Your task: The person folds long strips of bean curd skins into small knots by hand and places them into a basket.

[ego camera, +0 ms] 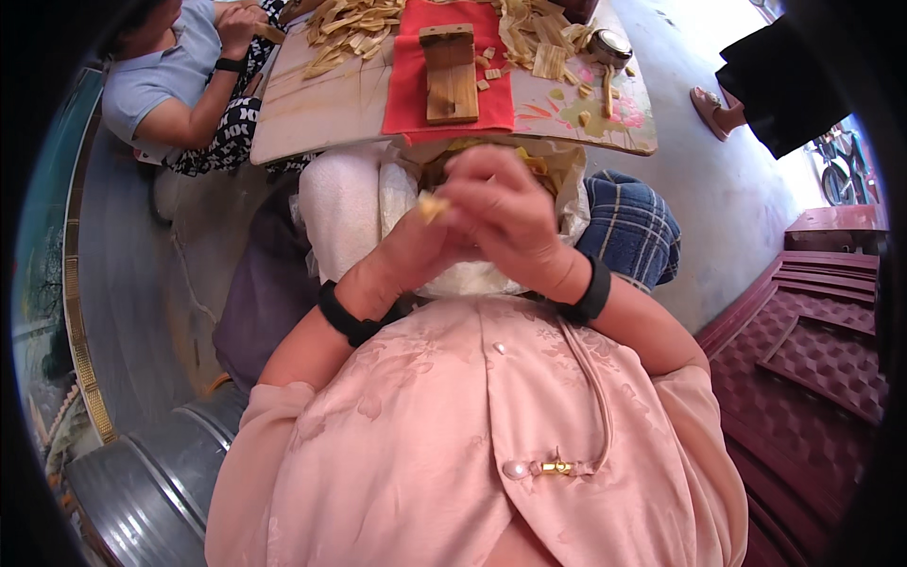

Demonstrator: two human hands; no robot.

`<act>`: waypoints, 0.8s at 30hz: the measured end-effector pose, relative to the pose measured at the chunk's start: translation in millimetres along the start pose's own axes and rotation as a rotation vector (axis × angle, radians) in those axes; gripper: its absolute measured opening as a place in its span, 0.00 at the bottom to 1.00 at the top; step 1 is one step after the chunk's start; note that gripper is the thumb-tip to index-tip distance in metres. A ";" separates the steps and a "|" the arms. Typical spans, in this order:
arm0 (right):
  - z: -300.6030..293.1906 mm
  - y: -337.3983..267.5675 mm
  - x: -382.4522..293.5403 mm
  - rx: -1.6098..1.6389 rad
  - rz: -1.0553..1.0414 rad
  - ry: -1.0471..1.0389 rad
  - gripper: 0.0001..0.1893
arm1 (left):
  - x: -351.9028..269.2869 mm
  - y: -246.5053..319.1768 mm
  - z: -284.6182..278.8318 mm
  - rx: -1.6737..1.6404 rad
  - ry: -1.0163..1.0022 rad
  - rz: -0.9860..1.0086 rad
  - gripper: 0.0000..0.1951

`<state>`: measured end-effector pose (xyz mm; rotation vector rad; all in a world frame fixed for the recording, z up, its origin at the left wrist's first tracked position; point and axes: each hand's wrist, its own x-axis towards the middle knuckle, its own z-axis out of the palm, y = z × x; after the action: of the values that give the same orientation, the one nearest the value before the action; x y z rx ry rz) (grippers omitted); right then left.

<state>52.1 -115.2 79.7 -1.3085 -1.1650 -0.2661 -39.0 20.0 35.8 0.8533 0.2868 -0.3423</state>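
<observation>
My left hand (pixel 414 248) and my right hand (pixel 506 212) meet above my lap, both slightly blurred. A small pale-yellow folded piece (pixel 432 207) pokes out at the right hand's fingertips, over the back of the left hand. The left fingers are mostly hidden behind the right hand. Beneath both hands is a plastic-lined bag or container (pixel 572 202), with yellow material partly visible inside. Beyond them, a wooden block (pixel 451 78) with a raised far end rests on a red cloth (pixel 407 92). Several small cut squares (pixel 492 74) lie beside the block.
The table (pixel 319 117) bears heaps of dried husk-like strips (pixel 351 28), a round metal-rimmed object (pixel 610 47) and a thin wooden stick (pixel 607 92). At left sits another person (pixel 177 99). Someone's sandalled foot (pixel 712 113) is at right. A metal drum (pixel 152 489) stands lower left, a maroon panel (pixel 801 354) right.
</observation>
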 end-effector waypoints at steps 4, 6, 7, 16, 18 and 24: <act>16.3 7.3 -19.8 0.050 -0.048 -0.240 0.11 | 3.9 20.1 10.9 -0.191 -0.179 0.044 0.20; 13.7 10.4 -19.7 0.057 -0.012 -0.285 0.10 | 2.4 21.1 3.7 -0.272 -0.070 0.023 0.18; 11.9 11.3 -20.7 0.067 -0.015 -0.289 0.10 | 2.9 21.8 -1.2 -0.347 0.029 0.001 0.16; 16.3 10.0 3.9 0.431 0.601 -0.009 0.08 | 9.0 24.6 -1.2 -0.424 0.065 0.083 0.12; 19.7 17.4 8.1 0.093 0.355 -0.092 0.08 | 8.8 24.0 -0.7 -0.444 0.046 -0.022 0.09; 16.1 36.9 1.1 -0.097 0.325 -0.262 0.08 | -3.4 38.2 1.7 0.336 0.016 -0.063 0.11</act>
<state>71.3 -89.4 55.5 -1.6297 -1.1442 0.0907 -26.4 42.6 64.2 1.1791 0.2753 -0.4505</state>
